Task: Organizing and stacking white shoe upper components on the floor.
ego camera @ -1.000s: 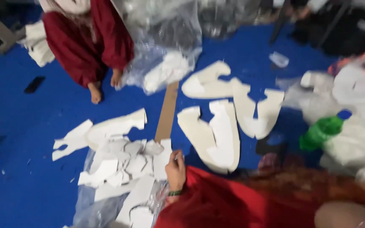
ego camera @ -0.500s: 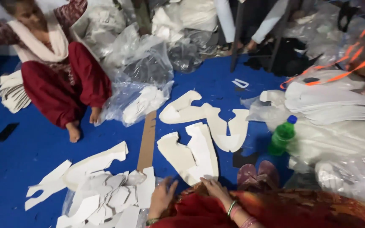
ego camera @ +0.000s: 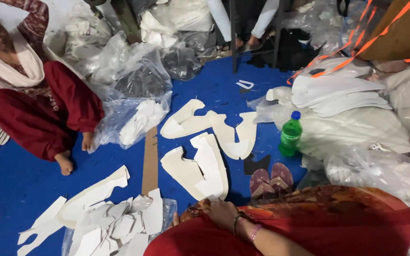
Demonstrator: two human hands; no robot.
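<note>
Blue floor mat (ego camera: 224,90) carries sorted stacks of white cut pieces (ego camera: 205,170); loose scraps (ego camera: 115,227) lie unsorted near the left hand (ego camera: 175,219). Right hand (ego camera: 221,213) rests empty, fingers relaxed, on the knee; left grip hidden.

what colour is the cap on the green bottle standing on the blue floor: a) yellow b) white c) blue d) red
c, the green bottle stands upright on the blue floor with a blue cap on top, beside the stacked white cut pieces and a pair of sandals. The person's right hand rests on the red cloth over the lap, holding nothing.
</note>
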